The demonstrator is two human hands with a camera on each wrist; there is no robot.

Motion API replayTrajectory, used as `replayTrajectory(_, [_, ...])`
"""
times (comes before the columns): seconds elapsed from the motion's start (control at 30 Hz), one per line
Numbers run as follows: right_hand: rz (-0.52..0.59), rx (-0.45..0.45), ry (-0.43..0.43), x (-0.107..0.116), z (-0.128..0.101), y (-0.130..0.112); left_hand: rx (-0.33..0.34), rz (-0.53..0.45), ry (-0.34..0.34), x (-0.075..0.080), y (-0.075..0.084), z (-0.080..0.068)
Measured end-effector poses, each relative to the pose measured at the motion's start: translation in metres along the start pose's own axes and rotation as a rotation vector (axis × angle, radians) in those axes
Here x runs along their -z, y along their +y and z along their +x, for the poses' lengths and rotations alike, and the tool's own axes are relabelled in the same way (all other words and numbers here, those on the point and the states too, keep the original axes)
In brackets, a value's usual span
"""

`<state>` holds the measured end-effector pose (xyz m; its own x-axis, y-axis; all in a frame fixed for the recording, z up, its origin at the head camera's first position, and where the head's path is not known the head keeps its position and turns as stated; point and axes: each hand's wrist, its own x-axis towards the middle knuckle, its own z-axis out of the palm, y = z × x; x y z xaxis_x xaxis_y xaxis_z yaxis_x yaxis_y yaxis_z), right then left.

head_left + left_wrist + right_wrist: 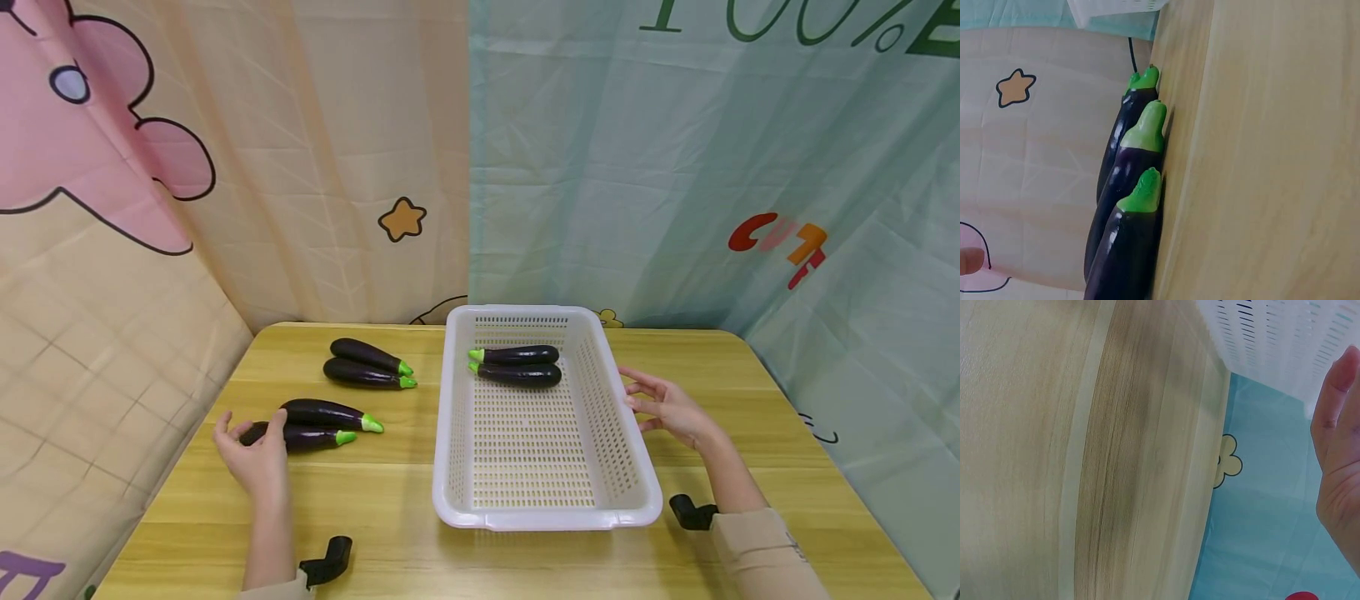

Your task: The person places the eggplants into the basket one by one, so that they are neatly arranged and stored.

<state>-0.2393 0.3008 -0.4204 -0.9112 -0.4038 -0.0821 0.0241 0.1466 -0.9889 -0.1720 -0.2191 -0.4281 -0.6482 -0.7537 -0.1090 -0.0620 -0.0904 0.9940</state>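
Observation:
Two dark purple eggplants with green stems lie in the far end of a white perforated basket point(457, 467): one eggplant point(517, 355) behind the other point(521, 375). Four more lie on the wooden table point(390, 500) to its left, a far pair point(363, 365) and a near pair point(322, 413). My left hand point(251, 429) is spread over the blunt end of the nearest eggplant point(311, 437) point(1125, 250); one fingertip point(969, 259) shows apart from it. My right hand point(636, 400) is open, its fingers point(1338, 425) at the basket's right rim point(1279, 337).
Printed cloth backdrops hang close behind and to both sides of the table. Bare wood lies in front of the basket and along the table's front edge point(525, 575). Black wrist mounts point(330, 560) show near both forearms.

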Motion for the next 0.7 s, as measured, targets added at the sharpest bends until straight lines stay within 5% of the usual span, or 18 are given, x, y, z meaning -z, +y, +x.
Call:
replayTrajectory(0.33, [-0.002, 0.003, -0.001, 0.000, -0.001, -0.001, 0.145, -0.138, 0.030, 0.019, -0.011, 0.003])
replayTrajectory(0.57, [-0.001, 0.006, -0.007, 0.000, -0.001, 0.000, 0.227, -0.179, -0.004, 0.023, -0.047, 0.032])
replayTrajectory(0.7, [-0.014, -0.001, 0.002, 0.000, 0.000, 0.001, 0.305, -0.148, -0.054, 0.023, -0.036, 0.024])
